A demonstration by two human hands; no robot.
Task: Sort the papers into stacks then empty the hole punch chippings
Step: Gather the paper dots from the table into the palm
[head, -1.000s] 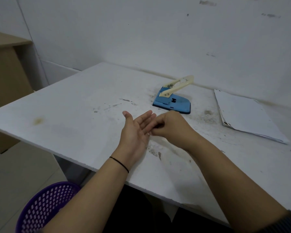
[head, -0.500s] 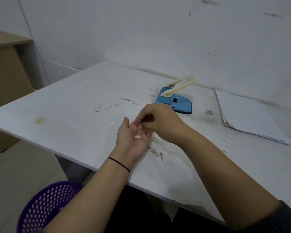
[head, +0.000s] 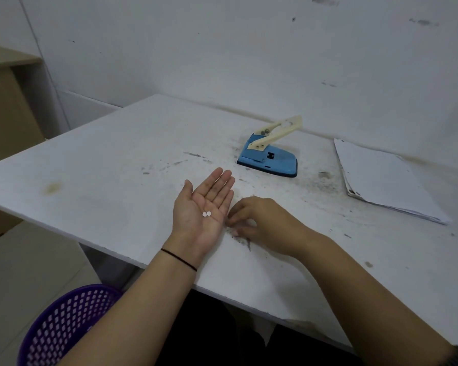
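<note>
We are seeing the left hand (head: 205,207) lying palm-up, fingers released, carrying two chippings (head: 206,213). The right hand (head: 257,220) is curling fingertips onto the tabletop (head: 117,180) just beside; whether grasping anything, we cannot tell. The hole punch (head: 269,154) is sitting beyond, papers (head: 381,180) rightward.

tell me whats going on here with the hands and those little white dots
A person is gathering hole punch chippings by hand. The left hand lies palm up on the table with two chippings in it. The right hand is down at the tabletop beside it, fingers curled as if picking up another. The hole punch and paper stack sit behind.
</note>
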